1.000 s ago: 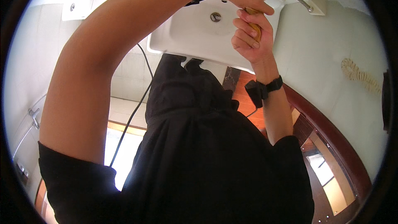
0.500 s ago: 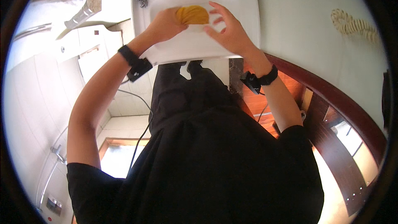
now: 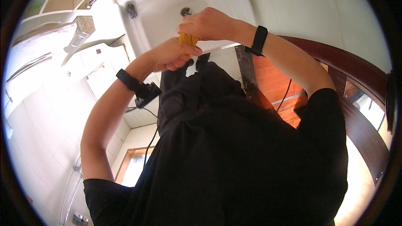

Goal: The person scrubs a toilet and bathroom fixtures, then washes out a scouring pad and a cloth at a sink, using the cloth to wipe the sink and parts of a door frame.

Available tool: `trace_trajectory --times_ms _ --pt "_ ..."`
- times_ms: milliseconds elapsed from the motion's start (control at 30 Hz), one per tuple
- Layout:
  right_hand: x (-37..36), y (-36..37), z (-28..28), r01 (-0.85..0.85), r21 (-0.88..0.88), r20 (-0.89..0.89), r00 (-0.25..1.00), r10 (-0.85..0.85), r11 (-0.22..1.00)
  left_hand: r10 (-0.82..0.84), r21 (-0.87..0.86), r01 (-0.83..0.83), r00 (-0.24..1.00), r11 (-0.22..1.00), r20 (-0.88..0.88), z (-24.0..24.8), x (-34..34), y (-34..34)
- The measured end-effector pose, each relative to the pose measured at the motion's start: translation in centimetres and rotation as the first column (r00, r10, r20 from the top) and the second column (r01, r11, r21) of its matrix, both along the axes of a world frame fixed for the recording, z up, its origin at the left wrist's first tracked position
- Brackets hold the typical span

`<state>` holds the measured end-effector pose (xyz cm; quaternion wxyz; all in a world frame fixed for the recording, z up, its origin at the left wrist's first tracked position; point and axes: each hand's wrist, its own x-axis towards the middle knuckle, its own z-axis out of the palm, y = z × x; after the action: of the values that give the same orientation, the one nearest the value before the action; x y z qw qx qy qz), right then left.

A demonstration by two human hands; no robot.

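1. The right hand, open and apart from the cloth half a second ago, now closes on its upper end.
2. The left hand still clasps the lower part.
3. The cloth is bunched between them, by the sink's near edge, seemingly under two-handed control.

No readable text, labels, brands or numbers in view. Only candidate: small dark red square on the white fixture, left side; too small to tell if it's marked.
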<state>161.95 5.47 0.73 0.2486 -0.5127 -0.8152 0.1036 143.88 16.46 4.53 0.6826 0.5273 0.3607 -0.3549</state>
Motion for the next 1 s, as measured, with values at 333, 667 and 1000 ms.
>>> trace_trajectory --times_ms 333,667,1000 --pt "-0.7 4.9 -2.1 0.517 -0.564 0.225 0.846 -0.483 0.644 -0.541 0.954 0.15 0.841 0.26 0.015 -5.3 4.1 5.8" --pt "0.1 4.0 -1.0 -0.033 -0.818 -0.544 0.367 -0.755 0.574 -0.925 0.986 0.093 0.346 -0.135 -0.159 0.2 8.4 9.6" --pt "0.6 2.0 5.8 -0.339 -0.818 -0.463 -0.093 -0.881 0.465 -0.927 0.98 0.173 0.375 0.101 0.029 5.3 8.7 8.8"
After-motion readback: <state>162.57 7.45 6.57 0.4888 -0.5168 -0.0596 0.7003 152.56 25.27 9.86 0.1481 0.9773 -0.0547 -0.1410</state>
